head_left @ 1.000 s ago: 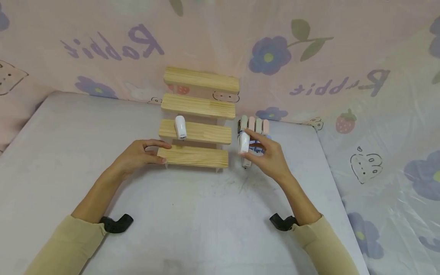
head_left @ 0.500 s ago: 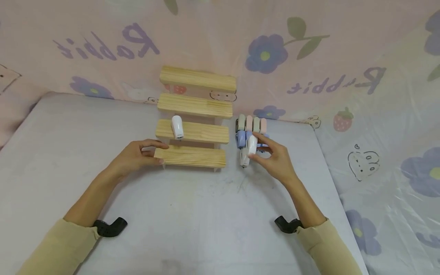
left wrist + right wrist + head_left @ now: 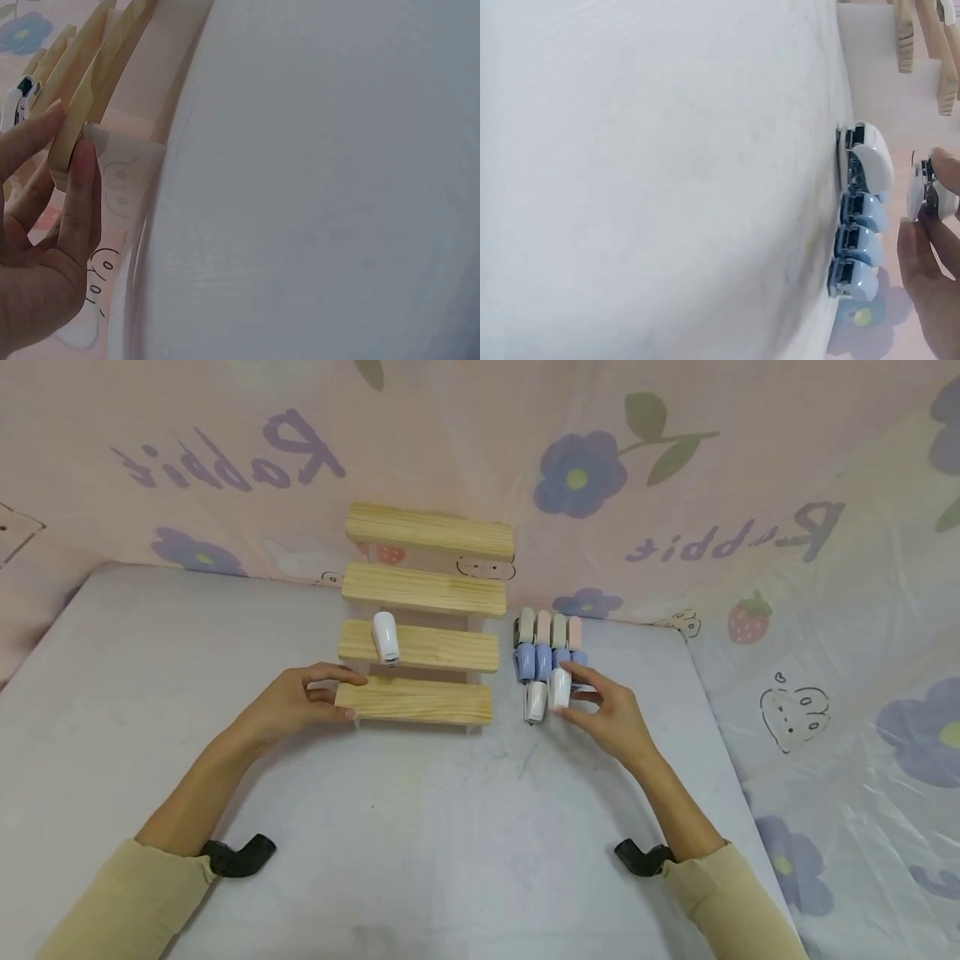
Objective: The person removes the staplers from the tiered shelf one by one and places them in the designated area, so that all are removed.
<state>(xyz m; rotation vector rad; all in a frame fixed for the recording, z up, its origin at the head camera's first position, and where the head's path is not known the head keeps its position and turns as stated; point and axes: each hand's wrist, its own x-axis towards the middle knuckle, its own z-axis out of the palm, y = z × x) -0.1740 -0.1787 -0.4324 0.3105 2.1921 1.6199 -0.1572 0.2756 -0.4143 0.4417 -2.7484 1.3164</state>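
My right hand (image 3: 611, 718) pinches a small white stapler (image 3: 559, 689) between thumb and fingers. In the right wrist view this held stapler (image 3: 928, 187) is off the table, apart from the row. Just left of it in the head view, another white stapler (image 3: 536, 702) stands on the table, in front of several blue staplers (image 3: 526, 662). My left hand (image 3: 296, 706) pinches the left end of the lowest board of a tiered wooden rack (image 3: 420, 701); the left wrist view shows thumb and fingers on the board end (image 3: 66, 142). One white stapler (image 3: 386, 637) sits on the rack's second board from the front.
Behind the blue staplers stand green staplers (image 3: 527, 627) and pink staplers (image 3: 574, 632), side by side near the patterned backdrop (image 3: 450, 435). The rack's top board (image 3: 431, 531) comes close to that backdrop. The white tabletop (image 3: 450, 843) stretches forward of everything.
My right hand has moved right and slightly toward me with the white stapler, uncovering the blue and white staplers at the left of the group. My left hand keeps its place on the rack.
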